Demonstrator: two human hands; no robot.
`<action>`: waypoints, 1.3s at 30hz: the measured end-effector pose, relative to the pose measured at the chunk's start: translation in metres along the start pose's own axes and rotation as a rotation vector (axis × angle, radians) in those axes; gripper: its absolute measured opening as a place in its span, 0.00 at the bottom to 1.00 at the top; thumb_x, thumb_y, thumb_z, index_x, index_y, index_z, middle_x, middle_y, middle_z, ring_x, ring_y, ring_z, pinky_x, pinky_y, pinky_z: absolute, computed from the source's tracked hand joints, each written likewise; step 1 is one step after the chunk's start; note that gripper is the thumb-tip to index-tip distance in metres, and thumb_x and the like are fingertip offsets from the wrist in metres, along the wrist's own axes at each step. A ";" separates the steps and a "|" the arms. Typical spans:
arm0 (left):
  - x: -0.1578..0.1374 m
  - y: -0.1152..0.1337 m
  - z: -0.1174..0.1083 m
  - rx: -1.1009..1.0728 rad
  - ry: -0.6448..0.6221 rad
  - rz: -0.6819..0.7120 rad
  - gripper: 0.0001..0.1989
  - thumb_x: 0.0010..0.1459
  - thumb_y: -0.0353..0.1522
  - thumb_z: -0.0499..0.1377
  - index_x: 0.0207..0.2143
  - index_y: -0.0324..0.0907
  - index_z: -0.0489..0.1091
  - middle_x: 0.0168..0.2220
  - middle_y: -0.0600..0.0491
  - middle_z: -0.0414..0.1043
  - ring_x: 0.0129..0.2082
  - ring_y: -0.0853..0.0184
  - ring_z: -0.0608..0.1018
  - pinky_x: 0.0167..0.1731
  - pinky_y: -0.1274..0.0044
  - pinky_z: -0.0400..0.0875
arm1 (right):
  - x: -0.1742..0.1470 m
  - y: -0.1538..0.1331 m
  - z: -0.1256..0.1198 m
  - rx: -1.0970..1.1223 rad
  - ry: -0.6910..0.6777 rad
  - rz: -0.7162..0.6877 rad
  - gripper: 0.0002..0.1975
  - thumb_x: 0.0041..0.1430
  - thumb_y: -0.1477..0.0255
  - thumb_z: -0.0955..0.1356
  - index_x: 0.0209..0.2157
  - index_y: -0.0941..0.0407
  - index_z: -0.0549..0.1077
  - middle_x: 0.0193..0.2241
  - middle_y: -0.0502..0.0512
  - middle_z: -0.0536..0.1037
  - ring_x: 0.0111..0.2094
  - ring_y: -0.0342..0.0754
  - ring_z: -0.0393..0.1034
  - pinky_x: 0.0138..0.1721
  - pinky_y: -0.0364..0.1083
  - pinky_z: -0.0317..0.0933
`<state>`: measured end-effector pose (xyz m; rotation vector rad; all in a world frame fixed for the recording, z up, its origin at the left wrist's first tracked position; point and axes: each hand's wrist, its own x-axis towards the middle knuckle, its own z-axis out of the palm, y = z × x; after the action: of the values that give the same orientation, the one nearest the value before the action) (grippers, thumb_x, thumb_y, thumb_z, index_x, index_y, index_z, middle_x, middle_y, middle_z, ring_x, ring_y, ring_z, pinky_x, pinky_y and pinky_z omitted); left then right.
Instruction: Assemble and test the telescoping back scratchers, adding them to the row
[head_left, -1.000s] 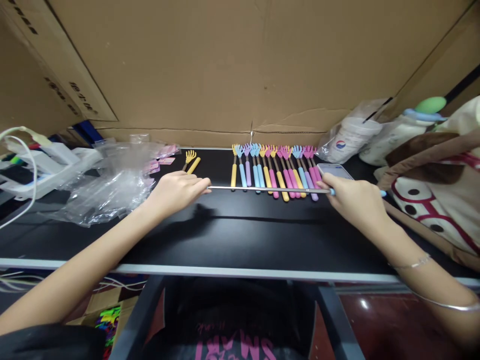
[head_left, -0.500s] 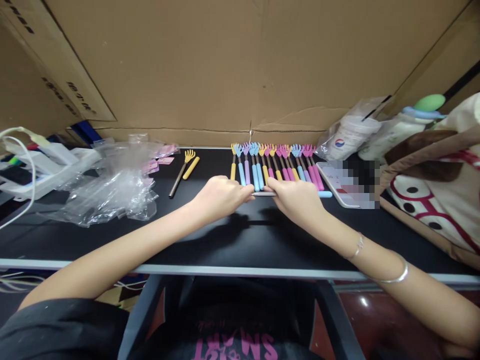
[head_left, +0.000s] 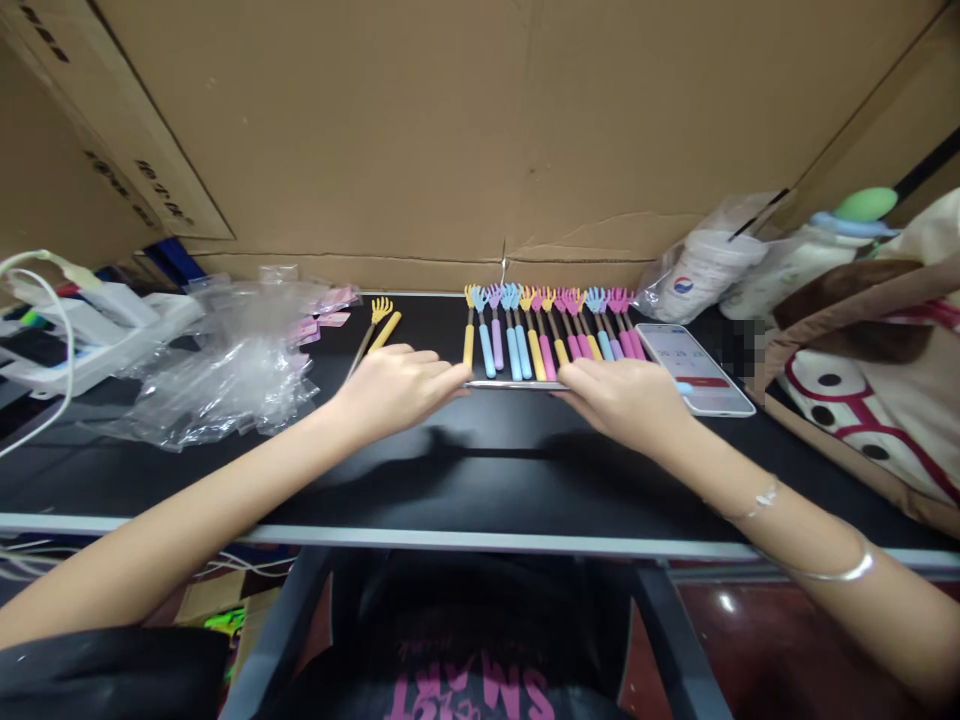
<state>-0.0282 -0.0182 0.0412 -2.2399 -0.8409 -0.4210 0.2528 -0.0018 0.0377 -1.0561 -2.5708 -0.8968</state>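
A metal rod (head_left: pixel 514 385) stretches level between my two hands above the black table. It seems to be a telescopic back scratcher, with a light blue handle tip (head_left: pixel 684 388) showing past my right hand. My left hand (head_left: pixel 397 388) is closed around the rod's left part; no claw head shows there. Around its right part my right hand (head_left: pixel 626 395) is closed. Just behind lies a row of several back scratchers (head_left: pixel 519 350) with yellow, blue, purple and pink handles, claws pointing away. Beyond my left hand lie a yellow-clawed back scratcher (head_left: pixel 380 310) and a loose yellow handle (head_left: pixel 386 331).
Clear plastic bags (head_left: pixel 232 385) and pink cards (head_left: pixel 330 308) lie at the left, beside a white power strip (head_left: pixel 97 340). To the right are a phone (head_left: pixel 701 370), a bagged cup (head_left: pixel 701 275), a bottle (head_left: pixel 795 260) and a cloth bag (head_left: pixel 892 390). Cardboard (head_left: pixel 480 130) walls the back.
My hands have moved apart, the left one leftward and the right one rightward. A longer stretch of the rod now shows between them. The phone's screen is more visible.
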 end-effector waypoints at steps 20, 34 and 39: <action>-0.111 -0.129 -0.004 0.461 -0.150 -0.095 0.16 0.64 0.35 0.48 0.24 0.43 0.66 0.22 0.56 0.67 0.26 0.70 0.66 0.22 0.80 0.52 | -0.121 0.156 0.007 -0.271 -0.407 0.424 0.11 0.59 0.64 0.60 0.29 0.56 0.67 0.31 0.59 0.73 0.32 0.46 0.64 0.27 0.43 0.45; -0.117 -0.126 -0.003 0.421 -0.266 -0.126 0.16 0.66 0.37 0.46 0.32 0.43 0.69 0.27 0.56 0.70 0.33 0.68 0.69 0.25 0.78 0.54 | -0.130 0.158 0.023 -0.264 -0.562 0.592 0.15 0.58 0.63 0.57 0.38 0.55 0.69 0.33 0.62 0.76 0.29 0.50 0.66 0.23 0.43 0.44; -0.116 -0.124 0.005 0.365 -0.338 -0.154 0.17 0.67 0.35 0.43 0.34 0.43 0.70 0.28 0.54 0.71 0.33 0.67 0.69 0.28 0.78 0.55 | -0.130 0.155 0.029 -0.230 -0.516 0.526 0.15 0.55 0.62 0.56 0.32 0.54 0.68 0.27 0.59 0.75 0.25 0.48 0.65 0.22 0.42 0.43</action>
<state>-0.1971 0.0014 0.0401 -1.9359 -1.1667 0.0482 0.4552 0.0289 0.0319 -2.1417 -2.3577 -0.8689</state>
